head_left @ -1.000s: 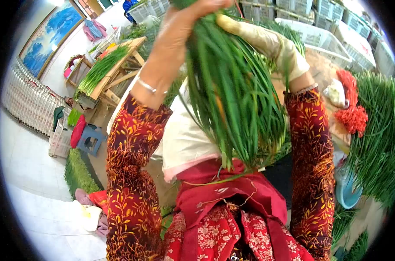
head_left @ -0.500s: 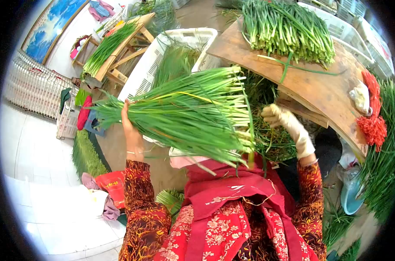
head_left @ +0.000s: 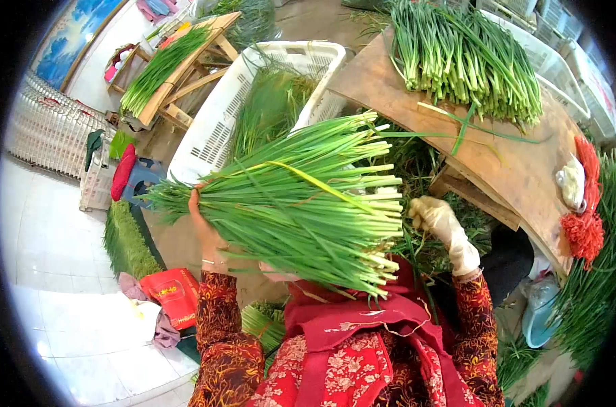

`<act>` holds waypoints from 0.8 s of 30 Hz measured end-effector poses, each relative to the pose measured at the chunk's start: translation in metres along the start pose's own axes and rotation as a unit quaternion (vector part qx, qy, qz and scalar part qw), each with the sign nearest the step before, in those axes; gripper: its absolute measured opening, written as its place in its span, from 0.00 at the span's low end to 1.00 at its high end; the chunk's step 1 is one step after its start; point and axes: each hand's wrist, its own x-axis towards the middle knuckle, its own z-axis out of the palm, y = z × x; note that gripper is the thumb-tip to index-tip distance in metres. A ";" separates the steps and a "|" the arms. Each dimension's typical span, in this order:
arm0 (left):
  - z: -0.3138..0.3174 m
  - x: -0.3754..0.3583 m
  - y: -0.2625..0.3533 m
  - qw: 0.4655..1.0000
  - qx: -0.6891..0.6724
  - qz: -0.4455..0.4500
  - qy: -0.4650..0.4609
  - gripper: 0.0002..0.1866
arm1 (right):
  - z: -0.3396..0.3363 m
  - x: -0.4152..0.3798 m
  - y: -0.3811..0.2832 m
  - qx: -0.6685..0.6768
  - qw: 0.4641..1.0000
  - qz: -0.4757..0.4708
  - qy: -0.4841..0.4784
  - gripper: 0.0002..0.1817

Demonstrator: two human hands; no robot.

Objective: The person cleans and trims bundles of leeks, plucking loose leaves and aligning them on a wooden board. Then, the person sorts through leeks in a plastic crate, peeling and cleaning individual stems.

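Observation:
A big fanned bunch of garlic chives (head_left: 301, 210) lies across the middle of my view, green tips to the left and pale stem ends to the right. My bare left hand (head_left: 206, 234) is closed around its narrow leafy end. Just right of the pale ends is my right hand (head_left: 442, 222), in a cream glove with the fingers curled in. Whether anything is pinched there is hidden. One yellowed leaf (head_left: 308, 178) runs over the top of the bunch.
A white plastic crate (head_left: 213, 129) with loose greens stands ahead. To the right, a wooden board (head_left: 505, 152) carries a pile of chives (head_left: 467, 61) and red ties (head_left: 583, 230). A wooden bench (head_left: 179, 78) at the far left holds more chives. A red bag (head_left: 176, 295) lies at lower left.
The bunch has fanned wider at its stem ends and is seen a little lower. My gloved right hand has moved slightly down, still beside the ends. My left hand keeps its grip.

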 end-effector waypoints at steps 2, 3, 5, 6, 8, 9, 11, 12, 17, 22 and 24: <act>-0.011 0.007 0.001 0.998 0.047 0.049 0.021 0.14 | 0.004 0.007 -0.021 0.026 0.996 -0.052 0.068 0.21; -0.011 0.009 0.004 0.999 0.029 0.023 0.012 0.13 | 0.011 0.013 -0.033 0.045 0.986 -0.134 0.084 0.23; -0.002 0.012 0.007 1.000 0.006 0.020 -0.014 0.12 | 0.024 0.020 -0.066 0.031 0.970 -0.225 0.091 0.27; 0.004 0.011 0.009 0.999 -0.016 0.018 -0.038 0.10 | 0.029 0.021 -0.085 0.000 0.969 -0.233 0.080 0.29; 0.027 0.001 0.010 0.997 0.049 0.050 0.021 0.09 | 0.041 0.040 -0.093 0.047 0.952 -0.294 0.076 0.19; 0.026 0.004 0.015 0.993 0.086 0.075 0.016 0.09 | 0.042 0.042 -0.096 0.089 0.939 -0.329 0.048 0.16; 0.024 0.004 0.022 0.986 0.125 0.106 0.022 0.09 | 0.044 0.028 -0.112 0.128 0.940 -0.315 0.032 0.13; 0.023 0.004 0.023 0.990 0.101 0.092 0.024 0.10 | 0.040 0.025 -0.108 0.126 0.950 -0.281 0.046 0.12; 0.014 0.005 0.026 0.993 0.091 0.051 0.061 0.10 | 0.000 0.003 -0.044 0.368 0.867 -0.289 0.172 0.14; 0.031 0.006 0.029 0.999 0.019 0.022 0.023 0.08 | 0.017 -0.018 -0.081 0.111 0.966 -0.234 0.011 0.16; 0.047 0.002 0.032 0.991 0.109 0.004 0.080 0.07 | 0.076 -0.032 -0.121 -0.140 0.956 -0.254 -0.040 0.15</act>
